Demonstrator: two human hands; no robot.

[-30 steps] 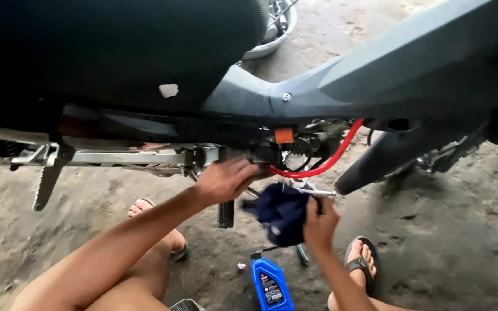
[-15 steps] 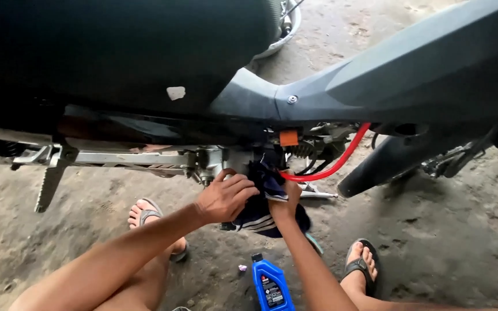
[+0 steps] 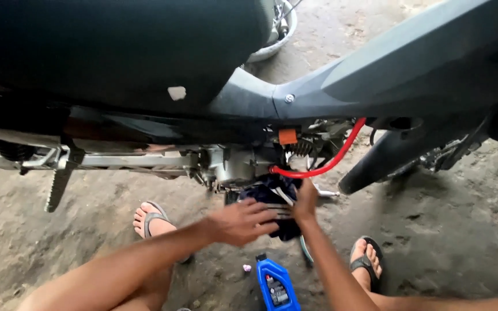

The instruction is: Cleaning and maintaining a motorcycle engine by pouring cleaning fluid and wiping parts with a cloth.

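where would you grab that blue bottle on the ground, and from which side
Probably by the neck and upper shoulder of the blue bottle, coming straight down from above. It stands upright on the dirt between the two feet, cap up, with open space around its top. Neither the left hand nor the right hand is on it.

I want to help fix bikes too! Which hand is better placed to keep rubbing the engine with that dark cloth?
Probably the right hand: it presses the dark cloth against the engine. The left hand sits lower.

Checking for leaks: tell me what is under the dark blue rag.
The dark blue rag is pressed against the engine by the right hand; the left hand overlaps it. Whatever it covers is hidden.
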